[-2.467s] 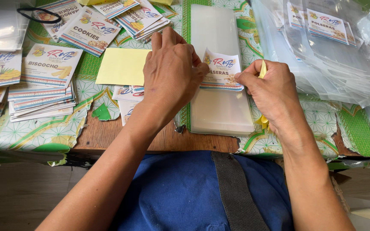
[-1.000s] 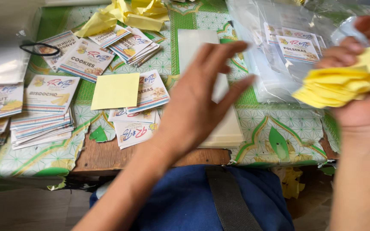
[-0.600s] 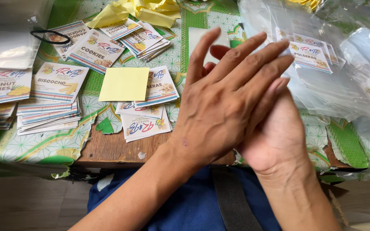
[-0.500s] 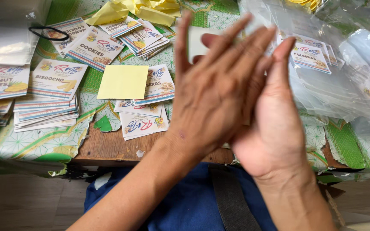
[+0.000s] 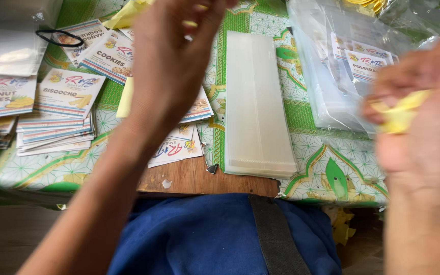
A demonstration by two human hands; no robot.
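Two hands raised above a table of printed labels and clear bags.

At far left, stacks of printed labels [image 5: 57, 109] lie on the green patterned cloth [image 5: 332, 168]. The left hand [image 5: 171, 56] hovers over them, fingers loosely spread, holding nothing. A stack of clear flat bags [image 5: 255, 107] lies in the middle. At right, the blurred right hand [image 5: 423, 112] pinches yellow paper [image 5: 401, 112], near a heap of plastic bags [image 5: 342, 66].

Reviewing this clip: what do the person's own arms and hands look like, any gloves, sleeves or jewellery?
Both are bare. The left hand shows no glove, ring, watch or bracelet, and the forearm below it is uncovered right down to the bottom of the picture. The right hand is motion-blurred; no glove or sleeve shows on it, but small jewellery could not be made out there.
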